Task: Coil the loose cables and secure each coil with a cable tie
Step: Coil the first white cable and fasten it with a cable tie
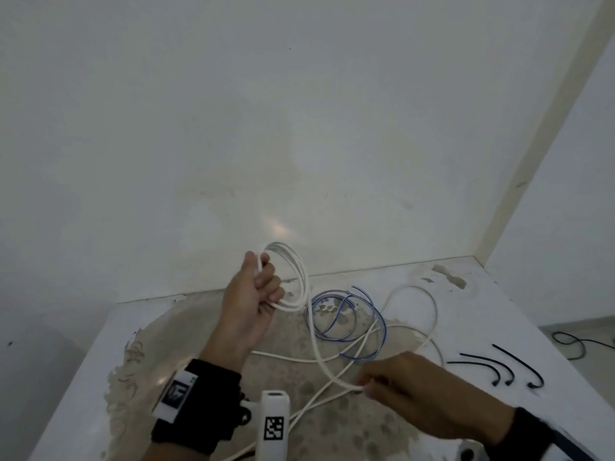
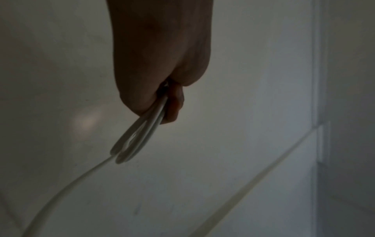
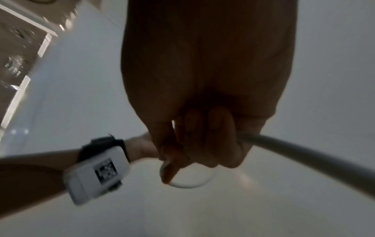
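My left hand (image 1: 258, 287) is raised above the table and grips a small coil of white cable (image 1: 294, 277) made of several loops; in the left wrist view the loops (image 2: 140, 136) stick out below the curled fingers. From the coil the white cable runs down to my right hand (image 1: 367, 384), which pinches it low over the table; in the right wrist view the cable (image 3: 304, 152) leaves that fist (image 3: 194, 154) to the right. More white cable (image 1: 419, 331) lies loose on the table. A blue cable (image 1: 349, 314) lies in loose loops behind it.
Three black cable ties (image 1: 499, 364) lie at the table's right edge. The table (image 1: 482, 311) has a worn, patchy top and stands against a white wall in a corner. A black cord (image 1: 572, 341) lies on the floor to the right.
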### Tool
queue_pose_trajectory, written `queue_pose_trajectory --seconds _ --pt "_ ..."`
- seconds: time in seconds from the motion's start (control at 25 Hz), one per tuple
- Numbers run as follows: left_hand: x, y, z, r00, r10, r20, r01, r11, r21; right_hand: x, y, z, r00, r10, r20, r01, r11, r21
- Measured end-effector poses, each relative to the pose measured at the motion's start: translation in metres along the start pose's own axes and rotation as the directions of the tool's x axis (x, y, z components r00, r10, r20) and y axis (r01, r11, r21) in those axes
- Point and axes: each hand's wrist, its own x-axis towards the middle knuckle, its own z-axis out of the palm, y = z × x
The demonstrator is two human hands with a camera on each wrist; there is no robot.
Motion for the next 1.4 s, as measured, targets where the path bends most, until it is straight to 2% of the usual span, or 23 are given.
queue_pose_trajectory --seconds 0.04,0.08,0.2,0.28,0.36,0.44,0.52,0.6,0.64,0.68,0.72,0.8,0.88,0.96,1.08,1.16,1.24,1.28,1.4 --pt "-0.004 -0.008 0.006 0.999 -0.018 0.027 0.016 0.995 0.094 0.002 -0.015 -0.007 0.997 -0.075 0.008 0.075 0.996 0.043" --pt "-0.009 -0.016 0.010 0.997 -0.040 0.065 0.026 0.979 0.203 0.003 -0.027 -0.015 0.992 -0.122 -0.037 0.125 0.988 0.085" --pt "-0.031 -0.031 0.019 0.970 -0.130 0.204 0.005 0.854 0.520 0.008 -0.038 -0.044 0.965 -0.151 -0.214 0.173 0.981 0.090" --pt "-0.044 -0.033 0.025 0.941 -0.205 0.268 -0.012 0.774 0.633 0.014 -0.034 -0.059 0.945 -0.143 -0.293 0.166 0.984 0.057" --pt "-0.051 -0.030 0.033 0.887 -0.315 0.336 0.042 0.781 0.623 0.023 -0.024 -0.070 0.932 -0.121 -0.341 0.141 0.989 0.035" --pt "-0.050 -0.027 0.036 0.795 -0.476 0.377 0.257 0.826 0.502 0.029 -0.011 -0.072 0.916 -0.097 -0.389 0.140 0.987 0.084" --pt "-0.046 -0.024 0.033 0.690 -0.595 0.411 0.456 0.799 0.392 0.032 -0.001 -0.067 0.882 -0.042 -0.469 0.144 0.972 0.183" --pt "-0.046 -0.025 0.028 0.593 -0.657 0.465 0.548 0.753 0.365 0.036 0.004 -0.056 0.845 0.008 -0.535 0.147 0.958 0.247" --pt "-0.047 -0.027 0.027 0.567 -0.660 0.493 0.569 0.747 0.344 0.038 0.005 -0.049 0.838 0.015 -0.545 0.162 0.948 0.275" --pt "-0.048 -0.028 0.027 0.565 -0.638 0.523 0.580 0.758 0.298 0.040 0.006 -0.042 0.831 0.026 -0.555 0.180 0.933 0.312" --pt "-0.048 -0.027 0.026 0.589 -0.590 0.553 0.578 0.785 0.222 0.041 0.009 -0.036 0.818 0.051 -0.573 0.191 0.915 0.354" --pt "-0.042 -0.022 0.023 0.698 -0.450 0.557 0.519 0.854 0.039 0.037 0.021 -0.025 0.803 0.119 -0.585 0.181 0.885 0.429" --pt "-0.035 -0.010 0.018 0.825 -0.335 0.454 0.390 0.921 -0.028 0.029 0.040 -0.012 0.824 0.181 -0.537 0.111 0.877 0.467" --pt "-0.028 0.002 0.011 0.899 -0.265 0.350 0.285 0.958 -0.008 0.019 0.059 0.004 0.846 0.219 -0.485 0.034 0.888 0.459" --pt "-0.020 0.011 0.000 0.954 -0.177 0.243 0.188 0.982 -0.024 0.004 0.074 0.034 0.877 0.264 -0.401 -0.132 0.936 0.327" --pt "-0.016 0.011 -0.002 0.974 -0.143 0.173 0.141 0.990 0.021 -0.005 0.065 0.052 0.938 0.240 -0.251 -0.193 0.961 0.198" --pt "-0.015 0.001 0.000 0.984 -0.133 0.117 0.115 0.982 0.151 -0.009 0.036 0.060 0.988 0.112 -0.106 -0.110 0.994 0.020" --pt "-0.017 -0.007 0.002 0.986 -0.133 0.102 0.106 0.966 0.234 -0.008 0.018 0.059 0.997 0.036 -0.063 -0.040 0.998 -0.058" --pt "-0.029 -0.035 0.012 0.982 -0.151 0.118 0.077 0.875 0.478 -0.005 -0.026 0.034 0.990 -0.137 -0.032 0.125 0.962 -0.244"
